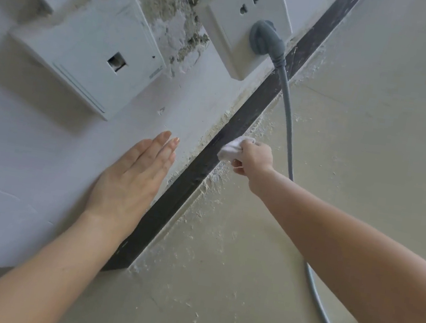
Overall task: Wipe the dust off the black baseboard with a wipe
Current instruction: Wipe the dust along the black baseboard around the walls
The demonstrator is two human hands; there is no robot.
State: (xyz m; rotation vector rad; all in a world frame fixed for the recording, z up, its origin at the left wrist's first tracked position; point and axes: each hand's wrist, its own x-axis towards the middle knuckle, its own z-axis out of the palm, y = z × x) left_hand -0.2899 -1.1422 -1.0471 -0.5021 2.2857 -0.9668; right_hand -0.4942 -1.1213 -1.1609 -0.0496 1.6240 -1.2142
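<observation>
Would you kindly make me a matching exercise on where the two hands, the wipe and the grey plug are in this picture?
Things:
1 left hand
2 right hand
3 grey plug
4 wipe

States:
A against the black baseboard
B flat on the white wall
C seated in the white socket
D gripping the wipe

Pairs: 1-B, 2-D, 3-C, 4-A

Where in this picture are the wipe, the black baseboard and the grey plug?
wipe (231, 149), head view, its bunched white middle.
black baseboard (172, 202), head view, a bare dark stretch.
grey plug (266, 39), head view, its round body.
</observation>
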